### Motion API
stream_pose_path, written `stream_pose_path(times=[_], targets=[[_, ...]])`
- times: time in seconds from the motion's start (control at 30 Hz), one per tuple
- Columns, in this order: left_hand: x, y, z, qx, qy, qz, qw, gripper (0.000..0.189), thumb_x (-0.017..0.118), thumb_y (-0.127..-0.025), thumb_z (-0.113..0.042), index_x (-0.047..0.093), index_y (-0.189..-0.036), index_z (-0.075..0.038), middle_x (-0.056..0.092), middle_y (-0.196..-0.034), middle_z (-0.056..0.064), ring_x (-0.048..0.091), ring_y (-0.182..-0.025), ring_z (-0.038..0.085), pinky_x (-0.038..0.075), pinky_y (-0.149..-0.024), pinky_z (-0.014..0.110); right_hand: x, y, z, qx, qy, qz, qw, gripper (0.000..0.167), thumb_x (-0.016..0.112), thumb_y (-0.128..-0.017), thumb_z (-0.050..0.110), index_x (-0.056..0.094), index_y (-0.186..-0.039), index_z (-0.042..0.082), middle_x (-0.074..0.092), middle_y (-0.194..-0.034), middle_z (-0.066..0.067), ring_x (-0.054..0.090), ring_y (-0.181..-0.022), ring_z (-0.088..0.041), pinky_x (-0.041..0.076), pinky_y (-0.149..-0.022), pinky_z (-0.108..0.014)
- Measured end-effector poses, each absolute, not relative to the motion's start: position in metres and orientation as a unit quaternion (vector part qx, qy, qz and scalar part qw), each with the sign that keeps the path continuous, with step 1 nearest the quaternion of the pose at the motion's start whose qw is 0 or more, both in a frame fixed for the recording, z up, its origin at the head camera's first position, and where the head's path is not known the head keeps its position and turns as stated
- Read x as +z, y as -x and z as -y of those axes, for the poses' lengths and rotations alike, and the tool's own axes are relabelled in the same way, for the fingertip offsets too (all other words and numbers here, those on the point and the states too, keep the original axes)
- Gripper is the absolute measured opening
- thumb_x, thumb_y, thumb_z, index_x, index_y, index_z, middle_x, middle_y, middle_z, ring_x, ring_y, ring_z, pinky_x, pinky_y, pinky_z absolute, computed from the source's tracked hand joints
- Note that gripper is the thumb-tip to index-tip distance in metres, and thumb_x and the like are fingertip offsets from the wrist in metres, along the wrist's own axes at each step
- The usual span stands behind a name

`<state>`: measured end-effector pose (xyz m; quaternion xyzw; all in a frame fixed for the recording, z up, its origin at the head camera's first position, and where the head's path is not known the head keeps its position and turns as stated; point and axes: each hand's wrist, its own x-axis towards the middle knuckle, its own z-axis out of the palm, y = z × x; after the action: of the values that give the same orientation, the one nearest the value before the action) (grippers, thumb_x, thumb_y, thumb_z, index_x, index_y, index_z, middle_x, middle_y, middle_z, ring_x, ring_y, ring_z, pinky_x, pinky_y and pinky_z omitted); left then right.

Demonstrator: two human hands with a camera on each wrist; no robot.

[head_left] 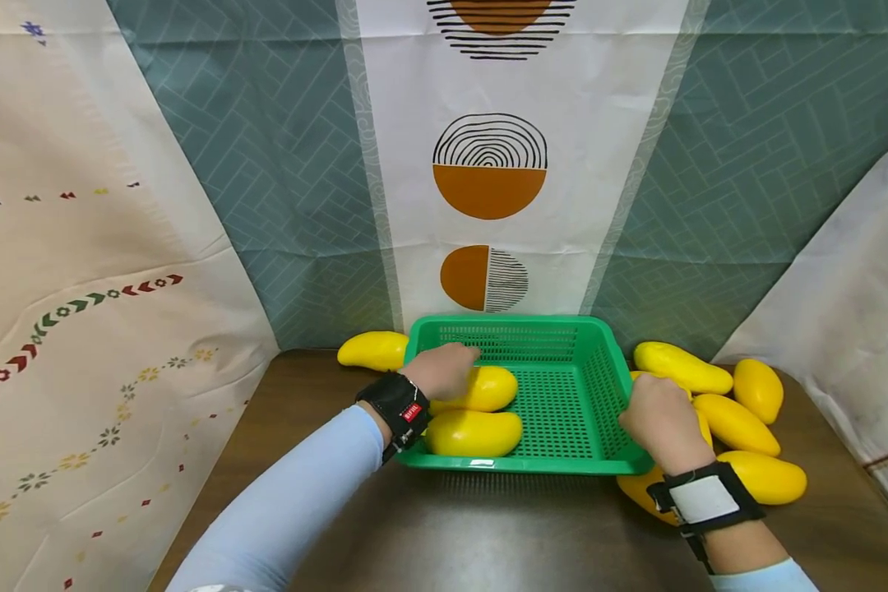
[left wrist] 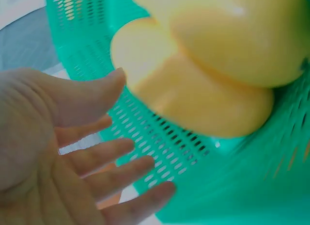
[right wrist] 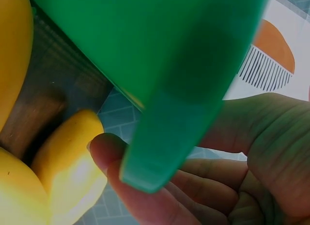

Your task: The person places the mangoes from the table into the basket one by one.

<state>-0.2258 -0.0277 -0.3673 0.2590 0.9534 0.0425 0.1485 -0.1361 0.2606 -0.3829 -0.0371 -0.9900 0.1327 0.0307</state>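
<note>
A green plastic basket (head_left: 562, 466) with slotted walls stands on the table. Inside, at its left end, lie two yellow mangoes, a rear one (head_left: 494, 388) and a front one (head_left: 474, 433). My left hand (head_left: 441, 372) is over the basket's left side, partly covering the rear mango. In the left wrist view its fingers (left wrist: 114, 152) are spread and nearly straight, with the thumb tip right at a mango (left wrist: 193, 99). My right hand (head_left: 663, 421) grips the basket's right rim; the right wrist view shows the rim (right wrist: 164, 137) between thumb and fingers.
Several more mangoes (head_left: 736, 423) lie on the table right of the basket, some partly behind my right hand. Another mango (head_left: 373, 351) rests by the basket's back left corner. A patterned cloth (head_left: 311, 271) hangs behind the brown table (head_left: 444, 534).
</note>
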Motion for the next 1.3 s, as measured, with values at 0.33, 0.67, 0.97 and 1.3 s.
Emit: stream_pose_path(times=[0.33, 0.67, 0.97, 1.3], targets=[[-0.341, 0.236, 0.072, 0.135, -0.213, -0.966, -0.048, 0.059, 0.060, -0.091, -0.030, 0.035, -0.143, -0.016, 0.051, -0.135, 0.008, 0.056, -0.116, 0.024, 0.053, -0.083, 0.040, -0.380, 0.135, -0.259, 0.133, 0.043, 0.990, 0.023, 0.025, 0.064, -0.075, 0.005, 0.047, -0.057, 0.004, 0.033, -0.051, -0.003, 0.044, -0.045, -0.022, 0.035, -0.043, -0.027], [-0.368, 0.234, 0.125, 0.186, -0.111, -0.974, -0.071, 0.060, 0.062, -0.088, -0.033, 0.041, -0.138, -0.008, 0.053, -0.129, 0.017, 0.058, -0.108, 0.033, 0.053, -0.078, 0.048, -0.384, 0.133, -0.260, 0.132, 0.044, 0.990, 0.027, 0.027, 0.064, -0.076, 0.005, 0.045, -0.056, 0.005, 0.029, -0.050, -0.002, 0.042, -0.043, -0.021, 0.033, -0.042, -0.027], [-0.410, 0.219, 0.142, 0.200, -0.051, -0.978, -0.042, 0.061, 0.063, -0.086, -0.041, 0.047, -0.134, -0.006, 0.060, -0.122, 0.012, 0.061, -0.101, 0.030, 0.050, -0.078, 0.056, -0.384, 0.131, -0.258, 0.130, 0.040, 0.990, 0.024, 0.027, 0.066, -0.076, 0.006, 0.046, -0.057, 0.005, 0.030, -0.050, -0.002, 0.042, -0.044, -0.020, 0.034, -0.043, -0.027], [-0.429, 0.216, 0.139, 0.255, -0.027, -0.966, 0.023, 0.059, 0.059, -0.089, -0.041, 0.048, -0.132, -0.004, 0.058, -0.126, 0.012, 0.061, -0.089, 0.025, 0.050, -0.066, 0.036, -0.385, 0.134, -0.258, 0.131, 0.044, 0.990, 0.023, 0.026, 0.065, -0.076, 0.006, 0.047, -0.058, 0.004, 0.032, -0.050, -0.002, 0.043, -0.044, -0.020, 0.035, -0.042, -0.026]])
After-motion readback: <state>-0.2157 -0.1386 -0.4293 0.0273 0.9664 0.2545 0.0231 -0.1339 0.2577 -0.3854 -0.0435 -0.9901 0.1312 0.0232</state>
